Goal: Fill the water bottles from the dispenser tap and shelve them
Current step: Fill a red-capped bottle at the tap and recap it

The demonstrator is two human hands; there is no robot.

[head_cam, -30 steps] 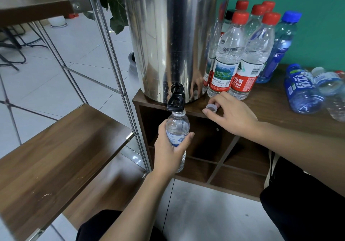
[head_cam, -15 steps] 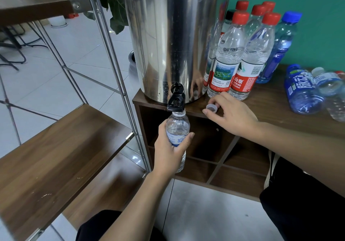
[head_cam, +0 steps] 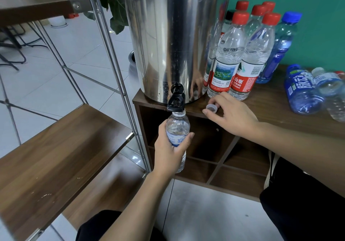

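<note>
We hold a small clear bottle upright in our left hand, its long axis vertical and its open mouth pointing straight up, tucked right under the black tap of the steel dispenser. The left grip is wrapped round the bottle's labelled middle, thumb on one side, fingers on the other. The bottle hangs in front of the surface's front edge, just off its front left corner, before the open cubbies below. Our right hand rests on the surface near that front edge, its grip narrow, thumb and fingers pinching a pale cap that sits on the wood. Behind it, beside the dispenser, stand capped bottles with red lids and one blue bottle, all upright. Toward the surface's right edge blue and clear bottles lie on their sides. A wooden shelf on a metal frame stands to our left
</note>
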